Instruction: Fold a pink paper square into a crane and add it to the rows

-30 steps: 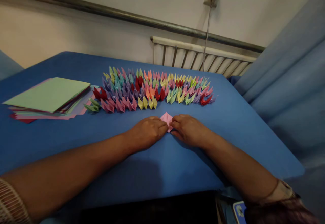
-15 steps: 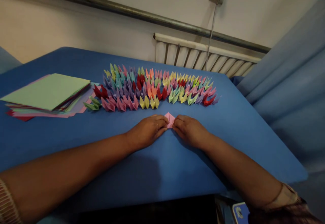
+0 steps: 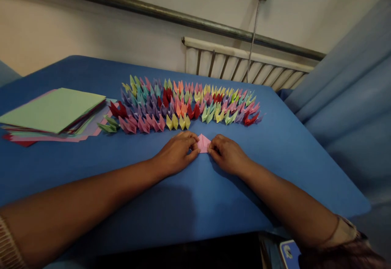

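Observation:
A small piece of pink origami paper [image 3: 203, 143], folded to a point at the far end, lies on the blue tabletop between my hands. My left hand [image 3: 179, 151] pinches its left edge with curled fingers and thumb. On the opposite side, my right hand [image 3: 227, 153] grips the right edge in the same way. Crease lines show on the paper's upper face, while its outer corners are hidden by my fingertips. Just beyond it stand rows of folded paper cranes [image 3: 178, 121] in many colours.
To the left, a stack of coloured paper sheets [image 3: 55, 110] has a pale green one on top. Behind the blue table [image 3: 269, 204] are a radiator [image 3: 244, 63] and a metal pipe along the wall. A blue curtain [image 3: 351, 110] hangs at the right.
The fingers of my left hand have loosened and lifted a little, showing more of the pink paper. My right hand stays at its edge. The view has shifted slightly.

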Motion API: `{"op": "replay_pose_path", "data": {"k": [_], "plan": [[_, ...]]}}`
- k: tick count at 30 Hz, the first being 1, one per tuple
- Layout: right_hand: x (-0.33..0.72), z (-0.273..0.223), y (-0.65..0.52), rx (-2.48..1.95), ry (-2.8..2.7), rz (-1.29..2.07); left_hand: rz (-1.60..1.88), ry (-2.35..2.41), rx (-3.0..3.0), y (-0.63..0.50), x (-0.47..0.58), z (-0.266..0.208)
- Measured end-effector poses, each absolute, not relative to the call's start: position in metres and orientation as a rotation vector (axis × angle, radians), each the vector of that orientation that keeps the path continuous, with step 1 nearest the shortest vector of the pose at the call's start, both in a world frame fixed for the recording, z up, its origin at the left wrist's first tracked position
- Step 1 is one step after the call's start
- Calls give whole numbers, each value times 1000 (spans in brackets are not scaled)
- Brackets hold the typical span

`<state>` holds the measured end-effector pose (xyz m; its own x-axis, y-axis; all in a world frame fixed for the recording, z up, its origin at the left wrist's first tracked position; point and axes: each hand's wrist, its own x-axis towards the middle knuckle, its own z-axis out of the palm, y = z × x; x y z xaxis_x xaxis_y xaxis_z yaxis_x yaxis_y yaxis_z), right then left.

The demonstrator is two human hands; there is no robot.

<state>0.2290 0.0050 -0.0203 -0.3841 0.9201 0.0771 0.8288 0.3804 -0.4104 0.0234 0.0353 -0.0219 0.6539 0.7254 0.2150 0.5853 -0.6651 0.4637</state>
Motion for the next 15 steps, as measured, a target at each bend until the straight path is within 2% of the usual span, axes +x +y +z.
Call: {"op": "replay_pose_path", "data": {"k": [7,11,15], "plan": [[226,-20,5,-1670,-2311,431,541,1108,2570,38,23,-24],[226,-20,5,-1683,-2293,441,570,900,2679,38,21,-24],[228,-21,8,-1684,-2286,456,444,716,2837,34,17,-21]]}}
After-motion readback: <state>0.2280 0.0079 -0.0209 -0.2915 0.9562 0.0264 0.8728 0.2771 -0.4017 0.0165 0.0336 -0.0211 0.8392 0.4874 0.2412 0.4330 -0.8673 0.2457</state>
